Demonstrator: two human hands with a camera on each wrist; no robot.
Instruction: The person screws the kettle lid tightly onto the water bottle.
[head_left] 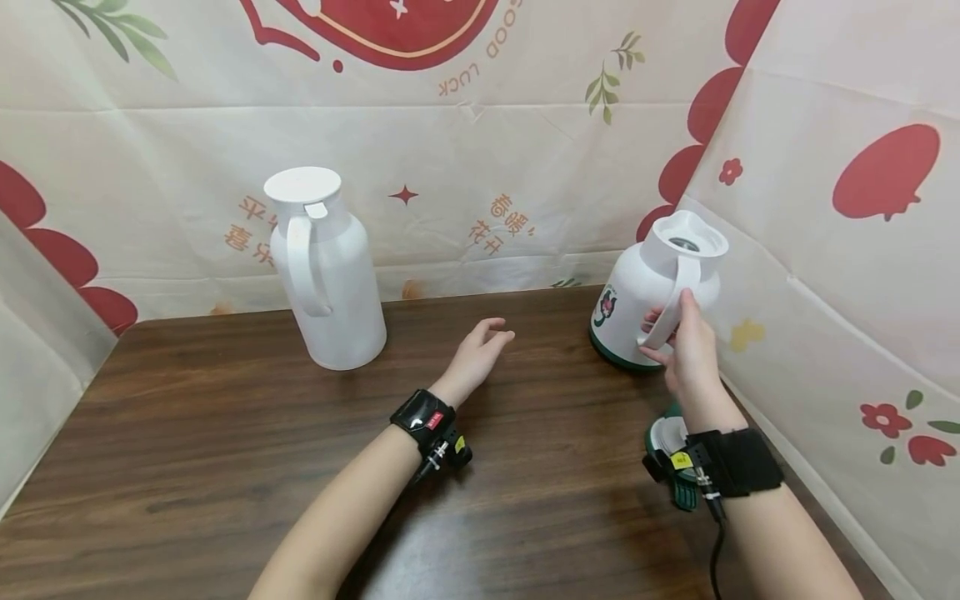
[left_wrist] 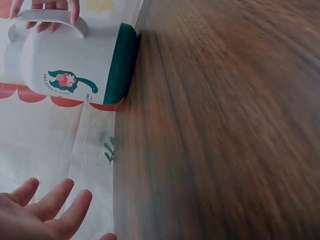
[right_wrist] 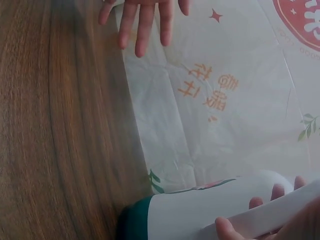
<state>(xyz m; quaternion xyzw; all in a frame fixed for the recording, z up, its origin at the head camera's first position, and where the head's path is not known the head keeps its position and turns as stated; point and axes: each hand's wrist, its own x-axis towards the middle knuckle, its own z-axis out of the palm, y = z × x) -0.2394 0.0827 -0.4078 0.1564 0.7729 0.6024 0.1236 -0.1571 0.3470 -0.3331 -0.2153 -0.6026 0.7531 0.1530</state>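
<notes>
My right hand [head_left: 693,354] grips the handle of a white thermos jug [head_left: 628,287] with a green base at the table's back right. The jug's top is uncovered, showing its dark round mouth. In the left wrist view, a flower print [left_wrist: 65,80] marks its side. Between the jug and my right wrist lies a green and white lid [head_left: 670,433], partly hidden by the wrist camera. My left hand [head_left: 477,354] hovers over the middle of the table, fingers loosely extended and holding nothing. The right wrist view shows those fingers [right_wrist: 144,30] spread apart.
A taller, plain white jug [head_left: 341,292] with its top covered stands at the back left, handle toward me. The brown wooden table [head_left: 187,450] meets printed cloth [head_left: 450,150] behind and on the right. A black cable [head_left: 716,550] hangs from the right wrist strap.
</notes>
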